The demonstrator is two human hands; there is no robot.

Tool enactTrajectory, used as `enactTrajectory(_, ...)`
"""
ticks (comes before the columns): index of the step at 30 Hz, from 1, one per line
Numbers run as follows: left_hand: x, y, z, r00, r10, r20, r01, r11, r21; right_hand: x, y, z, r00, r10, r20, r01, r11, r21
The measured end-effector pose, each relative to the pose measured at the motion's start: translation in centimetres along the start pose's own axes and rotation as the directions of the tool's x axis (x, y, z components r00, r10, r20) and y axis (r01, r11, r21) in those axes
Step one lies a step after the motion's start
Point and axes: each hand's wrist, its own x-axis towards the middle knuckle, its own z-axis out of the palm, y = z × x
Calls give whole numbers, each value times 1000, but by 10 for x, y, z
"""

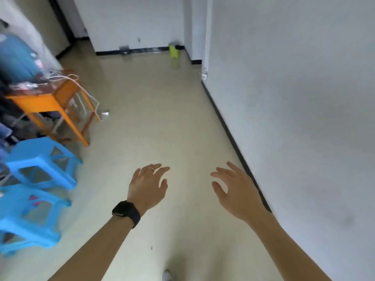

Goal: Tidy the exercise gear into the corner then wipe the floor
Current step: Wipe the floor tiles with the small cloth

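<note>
Both hands out front, palms down over the floor [152, 122]! Left hand [147, 187] is loose, fingers spread and gently bent, grasping nothing, with a ring [151, 169] on one finger and a black watch [126, 212] on the wrist. Right hand [237, 191] mirrors it just beside, fingers relaxed and fanned, thumb out, nothing in it either. Below the hands, between the forearms, a shoe tip [168, 275] peeks in.

Left of the left hand sit two blue stools [43, 161], one nearer than the other; beyond them is an orange table [50, 98] with white cords [85, 92] spilling off it and a blue suitcase [16, 59] behind (blurred, that whole side). A small can-like thing [105, 114] lies on the floor by the table's leg.

Right of the right hand runs a pale wall [294, 98] with a dark skirting. Far ahead of both hands, a yellow-green object [174, 51] stands in the corner, and a small dark item [124, 50] sits against the skirting. Whether either is exercise gear, I cannot tell.
</note>
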Motion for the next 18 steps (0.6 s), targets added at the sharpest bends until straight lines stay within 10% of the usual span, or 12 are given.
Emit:
enactTrajectory(8, -118, -223, -71, 888, -441, -127, 443, 897, -17, 61, -216, 82, 915, -389, 109, 382, 921, 80)
enactTrajectory(18, -211, -465, -131, 765, -617, -184, 630, 776, 20, 99, -454, 205, 788, -588, 180, 572, 808, 138)
